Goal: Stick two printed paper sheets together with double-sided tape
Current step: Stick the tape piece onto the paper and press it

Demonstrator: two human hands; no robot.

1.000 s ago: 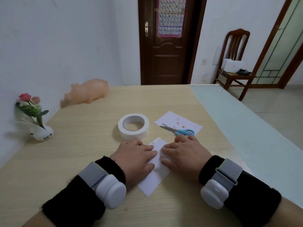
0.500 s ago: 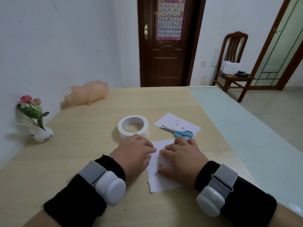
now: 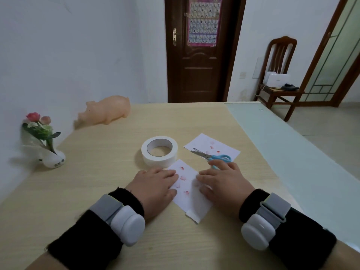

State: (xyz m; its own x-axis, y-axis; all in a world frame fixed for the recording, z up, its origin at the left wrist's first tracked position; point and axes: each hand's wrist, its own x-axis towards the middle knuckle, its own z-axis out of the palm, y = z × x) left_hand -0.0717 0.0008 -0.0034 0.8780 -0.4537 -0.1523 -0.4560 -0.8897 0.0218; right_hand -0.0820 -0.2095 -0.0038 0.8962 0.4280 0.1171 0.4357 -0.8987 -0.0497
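From the head view: the near white paper sheet with red prints (image 3: 187,190) lies flat on the pale wooden table (image 3: 116,172); the left hand (image 3: 155,184) presses its left edge, fingers straight; the right hand (image 3: 222,182) presses the right edge, fingers flat too; the second printed white sheet (image 3: 216,143) lies just beyond, blue-handled scissors (image 3: 212,155) on it; the white tape roll (image 3: 159,151) sits just beside the near sheet's far corner.
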